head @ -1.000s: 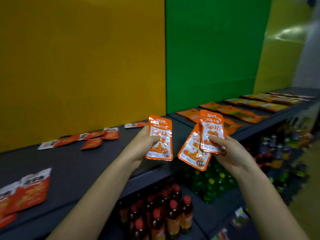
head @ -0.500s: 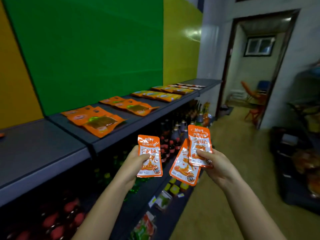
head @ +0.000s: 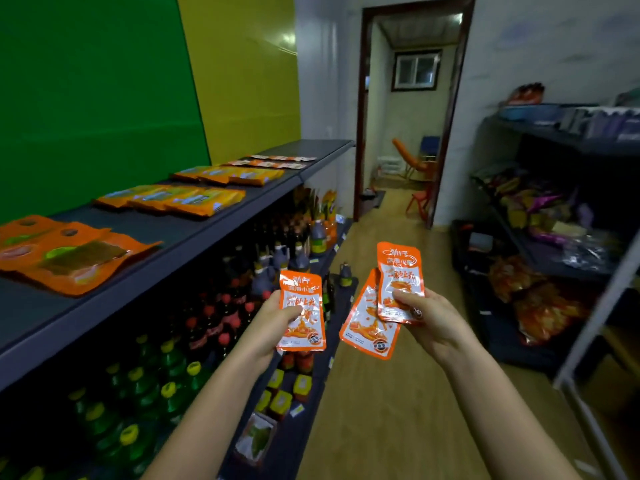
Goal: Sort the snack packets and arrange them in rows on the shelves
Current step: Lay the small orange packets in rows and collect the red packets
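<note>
My left hand (head: 266,332) holds one orange-and-white snack packet (head: 302,311) upright in front of me. My right hand (head: 431,322) grips two of the same packets (head: 384,303), fanned, one upright and one tilted beneath it. Both hands are out over the aisle, to the right of the grey top shelf (head: 194,237). On that shelf lie rows of flat packets: large orange ones (head: 65,254) nearest, yellow-orange ones (head: 173,199) further along, then another yellow-orange row (head: 230,174) and small orange-and-white ones (head: 273,161) at the far end.
Below the top shelf stand bottles with green, yellow and red caps (head: 162,362) and dark sauce bottles (head: 287,251). A second rack (head: 571,209) with mixed bags lines the right side. A wooden-floor aisle (head: 391,393) leads to an open doorway (head: 405,109).
The view has swung right along the shelf, from the yellow and green wall to the aisle and doorway. Both hands keep the same packets, now off the shelf over the aisle.
</note>
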### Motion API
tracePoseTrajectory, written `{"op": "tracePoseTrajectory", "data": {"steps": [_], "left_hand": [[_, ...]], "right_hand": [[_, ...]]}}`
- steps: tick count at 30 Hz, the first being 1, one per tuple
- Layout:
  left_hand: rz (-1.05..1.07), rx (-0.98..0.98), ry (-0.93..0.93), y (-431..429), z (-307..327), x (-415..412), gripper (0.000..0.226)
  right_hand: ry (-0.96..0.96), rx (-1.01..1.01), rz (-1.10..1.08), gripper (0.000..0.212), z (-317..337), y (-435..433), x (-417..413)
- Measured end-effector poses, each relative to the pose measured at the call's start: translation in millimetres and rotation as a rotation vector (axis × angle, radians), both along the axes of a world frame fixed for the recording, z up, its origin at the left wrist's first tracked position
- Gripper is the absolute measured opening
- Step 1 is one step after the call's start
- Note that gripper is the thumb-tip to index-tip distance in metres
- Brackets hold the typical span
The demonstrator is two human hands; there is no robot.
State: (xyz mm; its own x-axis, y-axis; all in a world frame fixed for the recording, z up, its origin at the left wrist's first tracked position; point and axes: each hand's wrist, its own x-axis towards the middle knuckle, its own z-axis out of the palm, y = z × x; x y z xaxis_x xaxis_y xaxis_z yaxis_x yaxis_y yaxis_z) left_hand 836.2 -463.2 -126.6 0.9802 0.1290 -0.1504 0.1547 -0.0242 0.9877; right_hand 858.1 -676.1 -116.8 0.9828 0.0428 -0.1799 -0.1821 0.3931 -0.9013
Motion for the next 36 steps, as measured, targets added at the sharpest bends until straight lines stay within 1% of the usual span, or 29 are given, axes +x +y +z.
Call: {"op": "tracePoseTrajectory", "data": {"steps": [5, 8, 10, 15, 18, 24, 27, 30, 34, 36], "left_hand": [[-0.049, 0.009, -0.033, -11, 14, 109, 0.025], [-0.085, 0.004, -0.062, -19, 18, 167, 0.020], [-0.102, -0.003, -0.052, -27, 15, 202, 0.018], [-0.120, -0.003, 0.002, -50, -4, 280, 0.025], [-0.123, -0.021, 0.009, -67, -11, 327, 0.022], [-0.149, -0.097, -0.048, -115, -3, 431, 0.017], [-0.124, -0.119, -0.052, -144, 8, 483, 0.028], [-0.066, -0.112, -0.063, -166, 16, 530, 0.033], [0.028, -0.088, -0.073, -179, 24, 581, 0.039], [0.059, -0.057, -0.093, -177, 25, 604, 0.037]], "right_hand": [[-0.014, -0.011, -0.020, 0.010, 15, -1, 97], [-0.022, -0.011, -0.035, 0.010, 19, -4, 148], [-0.007, -0.018, -0.033, 0.009, 16, -8, 178], [0.030, -0.011, -0.023, 0.010, 1, -23, 255], [0.023, -0.008, 0.000, 0.015, -7, -36, 308], [-0.026, -0.021, 0.098, 0.013, 2, -72, 427], [-0.046, -0.023, 0.136, 0.014, 15, -90, 489], [-0.083, -0.044, 0.182, 0.023, 23, -103, 548], [-0.105, -0.092, 0.247, 0.022, 26, -104, 615], [-0.124, -0.124, 0.276, 0.021, 26, -97, 642]]}}
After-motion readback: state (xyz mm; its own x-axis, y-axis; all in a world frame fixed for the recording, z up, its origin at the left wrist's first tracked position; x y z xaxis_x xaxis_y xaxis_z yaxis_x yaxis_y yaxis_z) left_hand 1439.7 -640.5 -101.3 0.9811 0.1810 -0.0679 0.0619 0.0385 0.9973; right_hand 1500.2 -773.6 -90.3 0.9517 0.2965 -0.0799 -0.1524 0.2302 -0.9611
